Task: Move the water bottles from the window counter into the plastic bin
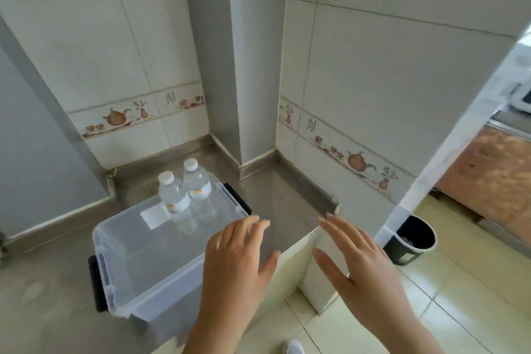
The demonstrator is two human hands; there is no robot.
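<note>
A clear plastic bin [135,293] with black handles sits on the grey counter [51,310]. Two water bottles stand upright inside it at its far end: one bottle [173,195] nearer me, another bottle [197,179] just behind and to its right. Both have white caps and orange-marked labels. My left hand [235,264] hovers open over the bin's near right corner, fingers spread, holding nothing. My right hand [359,264] is open too, to the right of the bin above the counter's cream front edge, also empty.
Tiled walls with a teapot border and a grey pillar [230,66] close off the counter's back. A black waste bin [411,240] stands on the cream floor tiles at the right, beside a white door frame [448,138]. A white shoe tip [294,348] shows below.
</note>
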